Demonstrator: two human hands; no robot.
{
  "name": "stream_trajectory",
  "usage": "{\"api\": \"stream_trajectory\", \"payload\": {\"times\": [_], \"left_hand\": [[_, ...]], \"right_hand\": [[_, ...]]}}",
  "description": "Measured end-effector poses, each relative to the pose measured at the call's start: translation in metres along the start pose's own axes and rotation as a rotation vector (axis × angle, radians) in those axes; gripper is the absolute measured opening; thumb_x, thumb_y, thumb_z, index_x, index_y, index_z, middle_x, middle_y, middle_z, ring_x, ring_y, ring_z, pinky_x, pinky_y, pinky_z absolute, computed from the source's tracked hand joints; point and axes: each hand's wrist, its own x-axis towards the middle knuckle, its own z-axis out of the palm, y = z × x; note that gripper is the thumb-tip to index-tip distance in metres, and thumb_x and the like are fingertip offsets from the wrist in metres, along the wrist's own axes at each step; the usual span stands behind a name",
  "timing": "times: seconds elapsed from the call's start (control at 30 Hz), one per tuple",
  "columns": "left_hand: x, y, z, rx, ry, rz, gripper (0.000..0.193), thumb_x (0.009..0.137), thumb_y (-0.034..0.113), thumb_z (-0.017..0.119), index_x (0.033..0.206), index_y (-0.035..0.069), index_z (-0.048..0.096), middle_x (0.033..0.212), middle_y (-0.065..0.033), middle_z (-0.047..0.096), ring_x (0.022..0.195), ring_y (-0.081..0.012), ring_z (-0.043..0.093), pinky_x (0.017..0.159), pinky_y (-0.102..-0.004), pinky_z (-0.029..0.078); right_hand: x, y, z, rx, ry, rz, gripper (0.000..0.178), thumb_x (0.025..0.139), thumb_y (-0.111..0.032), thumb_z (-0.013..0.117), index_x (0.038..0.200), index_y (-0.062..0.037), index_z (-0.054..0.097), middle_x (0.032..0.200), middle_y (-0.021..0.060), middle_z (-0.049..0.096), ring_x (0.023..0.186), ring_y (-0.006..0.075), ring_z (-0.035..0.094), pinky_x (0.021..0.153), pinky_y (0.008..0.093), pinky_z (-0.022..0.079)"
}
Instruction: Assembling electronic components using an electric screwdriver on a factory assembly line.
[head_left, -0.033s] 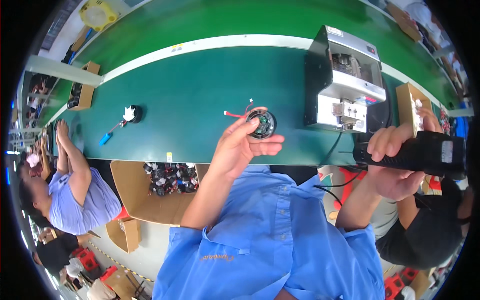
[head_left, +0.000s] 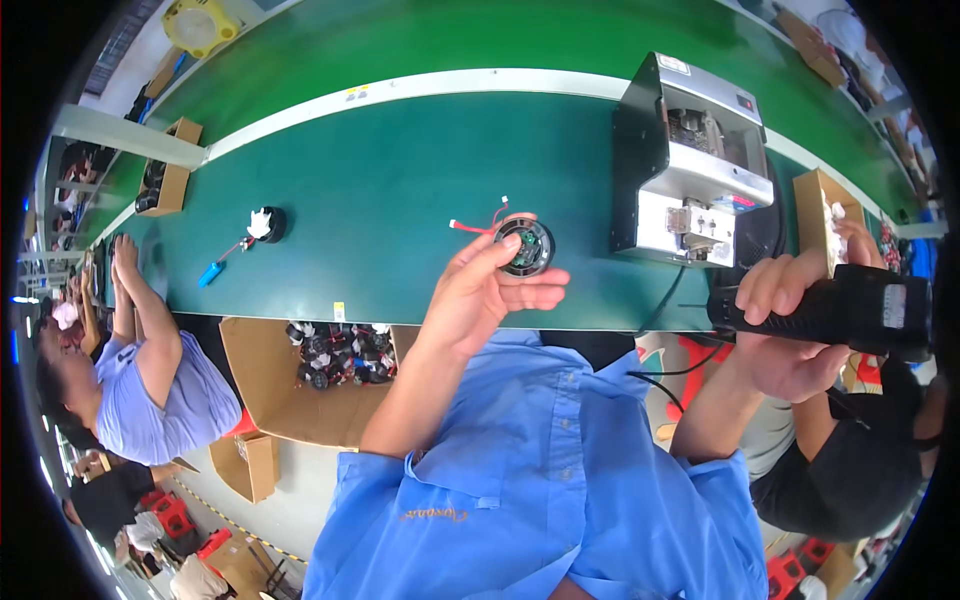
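My left hand (head_left: 480, 285) holds a round black housing (head_left: 525, 247) by its edge, above the green table (head_left: 400, 210). The thumb presses on a small green circuit board inside the housing, and the other fingers are behind or beside it. Red wires (head_left: 475, 228) with white plugs stick out from its upper left. My right hand (head_left: 790, 325) is wrapped around a black electric screwdriver (head_left: 850, 310), held level at the right. Its thin bit points left toward the housing, well apart from it.
A silver and black screw feeder (head_left: 690, 160) stands at the table's right. At the left lie a round black part (head_left: 268, 226) with white pieces and a blue cylinder (head_left: 210, 274) on wires. An open carton (head_left: 260, 380) of similar parts sits below the front edge. Co-workers sit on both sides.
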Motion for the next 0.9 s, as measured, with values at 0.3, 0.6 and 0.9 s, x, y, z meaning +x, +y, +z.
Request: {"api": "stream_trajectory", "payload": {"times": [0.3, 0.6, 0.9], "left_hand": [[-0.002, -0.004, 0.003, 0.102, 0.056, 0.112, 0.036, 0.098, 0.019, 0.054, 0.129, 0.001, 0.05, 0.102, -0.013, 0.064, 0.086, -0.0338, 0.071, 0.073, -0.0429, 0.061], [-0.002, -0.018, 0.013, 0.243, 0.026, 0.117, 0.037, 0.097, 0.013, 0.055, 0.13, -0.001, 0.048, 0.105, -0.013, 0.062, 0.087, -0.033, 0.07, 0.073, -0.0439, 0.062], [-0.001, -0.028, 0.024, 0.27, -0.015, -0.099, 0.041, 0.098, 0.023, 0.056, 0.135, 0.009, 0.045, 0.096, -0.025, 0.068, 0.056, -0.0244, 0.069, 0.046, -0.0315, 0.058]], "right_hand": [[-0.001, -0.007, 0.004, -0.027, 0.04, 0.015, 0.088, 0.096, -0.058, 0.041, 0.151, -0.0017, 0.002, 0.084, 0.0135, 0.052, 0.062, 0.0216, 0.056, 0.057, 0.0341, 0.048], [0.042, -0.005, 0.003, -0.09, 0.06, -0.131, 0.098, 0.088, -0.075, 0.038, 0.145, 0.0023, 0.017, 0.078, 0.011, 0.053, 0.059, 0.0227, 0.056, 0.055, 0.0366, 0.05], [0.056, 0.018, 0.018, -0.386, 0.231, 0.055, 0.093, 0.085, -0.074, 0.047, 0.134, 0.003, 0.031, 0.068, 0.0099, 0.052, 0.049, 0.0181, 0.051, 0.047, 0.0299, 0.045]]}}
